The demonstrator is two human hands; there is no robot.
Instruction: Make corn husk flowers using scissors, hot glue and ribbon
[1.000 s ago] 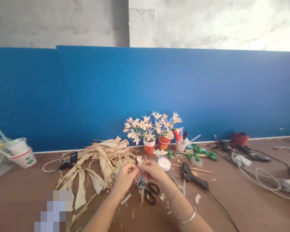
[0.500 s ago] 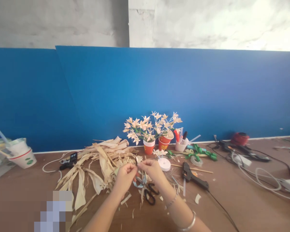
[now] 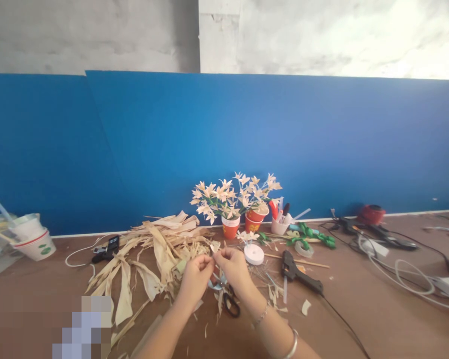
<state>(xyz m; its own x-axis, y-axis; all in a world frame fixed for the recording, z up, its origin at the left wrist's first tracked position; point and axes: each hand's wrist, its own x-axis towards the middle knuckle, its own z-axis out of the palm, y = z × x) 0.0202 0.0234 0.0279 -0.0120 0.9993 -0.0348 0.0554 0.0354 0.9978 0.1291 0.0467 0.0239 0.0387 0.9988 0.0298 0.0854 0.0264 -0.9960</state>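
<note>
My left hand [image 3: 197, 277] and my right hand [image 3: 232, 269] meet fingertip to fingertip over the middle of the table, both closed in a pinch. Whatever lies between the fingers is too small and hidden to name. A pale piece [image 3: 214, 246] shows just beyond the fingertips; I cannot tell whether it is held. Below the hands lie scissors with black handles [image 3: 231, 305], partly covered by my right hand. Dry corn husks [image 3: 160, 249] are heaped to the left of my left hand. Beyond my right hand sit a white tape roll [image 3: 254, 255] and a small pale flower [image 3: 247, 236].
Pale husk-like flowers [image 3: 224, 192] stand in red paper cups [image 3: 231, 229] by the blue partition [image 3: 247, 124]. On the right are a black glue gun [image 3: 299, 274], green tape pieces [image 3: 314, 234] and white cables [image 3: 404, 279]. A paper cup [image 3: 41, 247] stands at far left.
My hands stay pinched together, with the left wrist shifted slightly right and the right wrist slightly left. My right hand covers more of the scissors' handles. Objects on the table look unmoved.
</note>
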